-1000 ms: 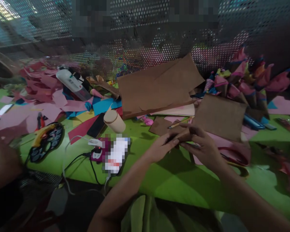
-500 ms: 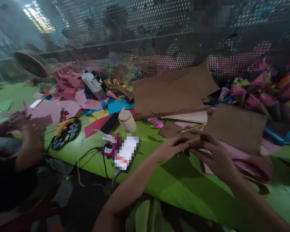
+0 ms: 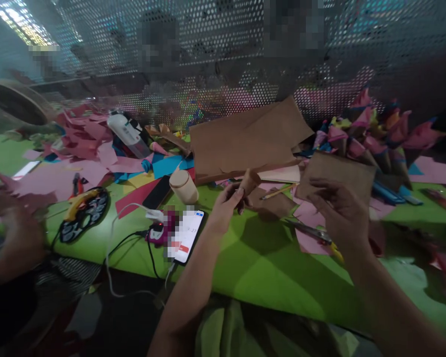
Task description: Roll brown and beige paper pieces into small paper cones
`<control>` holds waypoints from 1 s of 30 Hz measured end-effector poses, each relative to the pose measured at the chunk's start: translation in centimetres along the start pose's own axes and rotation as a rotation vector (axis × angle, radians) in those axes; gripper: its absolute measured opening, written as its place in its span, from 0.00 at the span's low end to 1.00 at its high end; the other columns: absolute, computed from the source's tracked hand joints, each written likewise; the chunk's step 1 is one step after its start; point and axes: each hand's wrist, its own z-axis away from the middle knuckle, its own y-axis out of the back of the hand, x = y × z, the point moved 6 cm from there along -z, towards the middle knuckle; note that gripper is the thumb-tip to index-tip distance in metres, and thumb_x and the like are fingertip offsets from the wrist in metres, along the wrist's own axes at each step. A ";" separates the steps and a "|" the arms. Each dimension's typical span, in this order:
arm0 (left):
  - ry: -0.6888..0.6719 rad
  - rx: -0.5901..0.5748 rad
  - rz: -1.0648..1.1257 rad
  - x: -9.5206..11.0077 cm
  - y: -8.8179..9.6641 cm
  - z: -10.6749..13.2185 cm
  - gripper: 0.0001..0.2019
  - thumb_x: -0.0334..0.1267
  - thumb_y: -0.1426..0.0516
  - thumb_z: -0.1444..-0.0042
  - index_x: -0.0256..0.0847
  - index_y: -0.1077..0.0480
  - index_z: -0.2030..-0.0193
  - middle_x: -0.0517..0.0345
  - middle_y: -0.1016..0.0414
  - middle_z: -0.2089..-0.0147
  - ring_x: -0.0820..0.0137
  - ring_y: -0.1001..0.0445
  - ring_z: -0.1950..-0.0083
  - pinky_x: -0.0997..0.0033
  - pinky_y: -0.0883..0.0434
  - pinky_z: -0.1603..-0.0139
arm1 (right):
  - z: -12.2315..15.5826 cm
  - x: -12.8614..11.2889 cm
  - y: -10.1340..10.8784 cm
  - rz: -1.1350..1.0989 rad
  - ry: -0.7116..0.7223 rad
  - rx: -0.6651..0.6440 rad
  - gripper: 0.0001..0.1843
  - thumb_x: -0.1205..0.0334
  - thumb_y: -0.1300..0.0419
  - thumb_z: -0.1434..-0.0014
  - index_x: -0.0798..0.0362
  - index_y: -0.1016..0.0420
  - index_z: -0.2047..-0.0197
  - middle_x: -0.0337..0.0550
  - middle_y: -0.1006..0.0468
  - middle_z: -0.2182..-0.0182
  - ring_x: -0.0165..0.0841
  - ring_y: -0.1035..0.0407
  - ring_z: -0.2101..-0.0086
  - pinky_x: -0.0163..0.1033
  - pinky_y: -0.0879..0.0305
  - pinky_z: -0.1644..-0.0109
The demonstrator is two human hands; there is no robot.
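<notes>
In my left hand (image 3: 228,201) is a small brown paper cone (image 3: 250,182), held between thumb and fingers above the green table (image 3: 252,267). My right hand (image 3: 340,210) is off to the right, its fingers loosely bent and apart, and I see nothing in it. It hovers over scissors (image 3: 315,231) with yellow handles, which lie on pink paper (image 3: 308,248), and in front of a brown paper sheet (image 3: 342,173). A pencil (image 3: 278,191) rests on a brown scrap between the two hands.
Brown sheets (image 3: 241,136) lie at the back, beside finished-looking pink paper cones (image 3: 375,134). Left of my arm are a tape roll (image 3: 184,186), a lit phone (image 3: 188,238), cables and a glue gun (image 3: 83,210). Another person's arm (image 3: 20,238) is at far left.
My hands were together and have come apart. The right one has moved to the right, while the left keeps the paper cone, now plainly visible. The view has turned rightward.
</notes>
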 end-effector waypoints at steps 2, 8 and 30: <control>0.025 -0.039 -0.029 -0.1 -0.5 0.2 0.23 0.53 0.33 0.49 0.37 0.27 0.54 0.57 0.23 0.67 0.76 0.30 0.71 0.76 0.38 0.73 | 0.0 -0.2 -0.1 -0.056 -0.049 0.025 0.09 0.57 0.37 0.37 0.46 0.22 0.54 0.48 0.19 0.60 0.39 0.24 0.63 0.42 0.27 0.60; -0.093 0.103 -0.248 0.9 0.9 -0.3 0.22 0.53 0.35 0.45 0.38 0.28 0.53 0.54 0.20 0.65 0.73 0.28 0.68 0.76 0.36 0.72 | 0.7 -3.7 -4.3 -0.042 0.101 -0.418 0.06 0.60 0.39 0.37 0.49 0.20 0.61 0.42 0.16 0.65 0.36 0.22 0.65 0.39 0.27 0.61; 0.000 0.464 -1.176 1.9 4.9 3.2 0.14 0.41 0.47 0.34 0.43 0.28 0.45 0.51 0.17 0.54 0.59 0.19 0.52 0.63 0.27 0.53 | 2.3 -3.8 -5.9 0.322 0.068 -1.002 0.11 0.58 0.38 0.40 0.51 0.19 0.55 0.46 0.16 0.58 0.40 0.23 0.58 0.40 0.34 0.56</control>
